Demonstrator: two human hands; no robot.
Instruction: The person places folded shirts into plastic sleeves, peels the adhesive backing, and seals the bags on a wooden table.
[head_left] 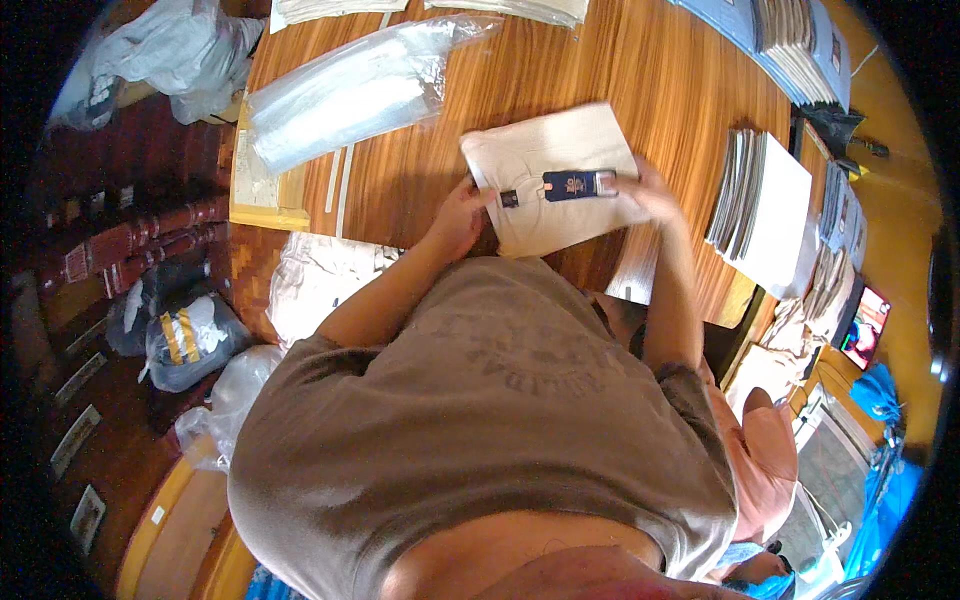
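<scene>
A folded beige garment (pixel 555 140) is held just above the wooden table, close to my front. It carries a dark navy hang tag (pixel 572 186) and a small dark neck label (pixel 509 198). My left hand (pixel 462 216) grips its left edge, beside the neck label. At the right edge, my right hand (pixel 650 192) pinches the garment with the fingers near the end of the hang tag. Part of each hand's fingers is hidden by the cloth or blurred.
Clear plastic bags (pixel 345 95) lie at the table's far left. White sheets (pixel 775 200) lean on a grey stack at right. Blue and beige folded clothes (pixel 800 45) are piled at the far right. Someone in a salmon top (pixel 755 460) is behind, lower right.
</scene>
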